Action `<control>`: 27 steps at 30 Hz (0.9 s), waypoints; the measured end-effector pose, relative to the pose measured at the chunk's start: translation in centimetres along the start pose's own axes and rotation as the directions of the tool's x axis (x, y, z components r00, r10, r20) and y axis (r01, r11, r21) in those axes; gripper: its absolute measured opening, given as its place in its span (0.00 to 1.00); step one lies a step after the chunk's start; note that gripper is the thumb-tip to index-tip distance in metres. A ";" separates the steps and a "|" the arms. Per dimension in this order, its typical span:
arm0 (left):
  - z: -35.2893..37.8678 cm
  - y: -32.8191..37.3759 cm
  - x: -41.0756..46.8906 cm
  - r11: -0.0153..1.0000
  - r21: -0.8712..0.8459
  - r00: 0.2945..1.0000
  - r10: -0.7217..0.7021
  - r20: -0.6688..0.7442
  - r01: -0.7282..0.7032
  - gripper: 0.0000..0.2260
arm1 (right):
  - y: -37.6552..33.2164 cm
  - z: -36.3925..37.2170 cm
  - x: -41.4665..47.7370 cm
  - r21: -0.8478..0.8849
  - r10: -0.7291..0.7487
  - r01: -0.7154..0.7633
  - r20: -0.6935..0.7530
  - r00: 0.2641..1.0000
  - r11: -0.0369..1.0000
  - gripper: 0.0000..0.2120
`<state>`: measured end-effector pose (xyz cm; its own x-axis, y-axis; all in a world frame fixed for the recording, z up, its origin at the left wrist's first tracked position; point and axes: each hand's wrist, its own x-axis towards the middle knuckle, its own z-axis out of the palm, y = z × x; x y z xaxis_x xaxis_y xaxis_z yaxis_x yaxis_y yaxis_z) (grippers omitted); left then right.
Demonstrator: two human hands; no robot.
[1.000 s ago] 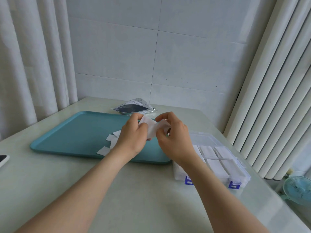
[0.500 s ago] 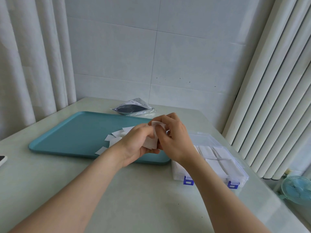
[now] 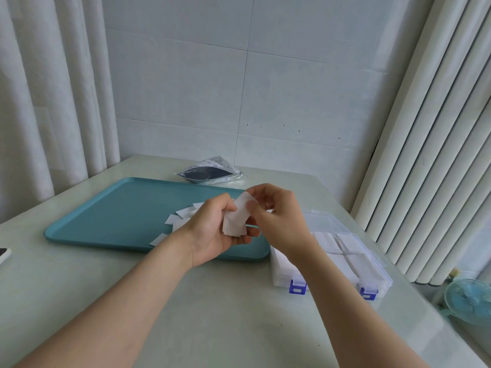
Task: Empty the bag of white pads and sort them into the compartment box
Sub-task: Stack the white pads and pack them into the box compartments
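Note:
My left hand (image 3: 210,232) cups a small stack of white pads (image 3: 237,220) above the near right part of the teal tray (image 3: 106,216). My right hand (image 3: 279,216) pinches the top of that stack with thumb and fingers. Several loose white pads (image 3: 175,219) lie on the tray, partly hidden behind my left hand. The clear compartment box (image 3: 345,256) with blue latches stands to the right of the tray, its compartments holding white pads. The opened grey bag (image 3: 210,172) lies on the table behind the tray.
A dark phone (image 3: 4,254) peeks in at the left table edge. White curtains hang left and right, with a tiled wall behind. A small blue fan (image 3: 469,301) stands on the floor at the lower right. The pale table (image 3: 212,314) stretches in front.
Both hands have shifted slightly right and nearer with the pad stack. The stack now stands more upright in my left hand, and my right fingers have moved to its top edge.

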<state>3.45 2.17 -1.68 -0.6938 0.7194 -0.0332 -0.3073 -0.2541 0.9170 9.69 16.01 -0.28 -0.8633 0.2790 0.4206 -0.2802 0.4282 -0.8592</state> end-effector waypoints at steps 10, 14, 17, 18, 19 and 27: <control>0.1 0.1 -0.2 0.995 0.095 0.999 0.004 0.048 -0.008 0.15 | 0.7 0.1 0.1 -0.250 -0.107 0.127 0.092 0.990 0.960 0.15; 0.2 0.1 -0.1 0.997 0.062 0.996 -0.039 -0.076 0.044 0.10 | 0.0 -0.2 -0.3 -0.280 -0.059 0.120 0.219 0.974 0.952 0.28; 0.4 0.1 -0.1 0.998 0.048 0.994 -0.021 -0.104 0.026 0.07 | -0.1 0.4 -1.0 -0.493 -0.067 0.226 0.319 0.945 0.840 0.42; 0.4 0.1 -0.2 0.997 0.069 0.995 -0.017 -0.099 0.024 0.05 | 0.2 0.7 -1.0 -0.544 -0.090 0.260 0.318 0.944 0.798 0.44; 0.3 0.1 -0.3 0.995 0.093 0.995 -0.013 -0.098 0.022 0.04 | 0.5 1.0 -0.9 -0.574 -0.124 0.289 0.309 0.943 0.766 0.44; 0.5 0.1 -0.5 0.982 0.187 1.000 -0.007 -0.024 0.011 0.06 | 0.6 0.6 -0.8 -0.484 -0.223 0.357 0.313 0.923 0.799 0.37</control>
<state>4.12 2.08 -1.38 -0.7071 0.7054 -0.0488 -0.1880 -0.1210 0.9747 9.93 15.57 -1.29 -0.8660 -0.1064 0.4887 -0.3284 0.8580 -0.3951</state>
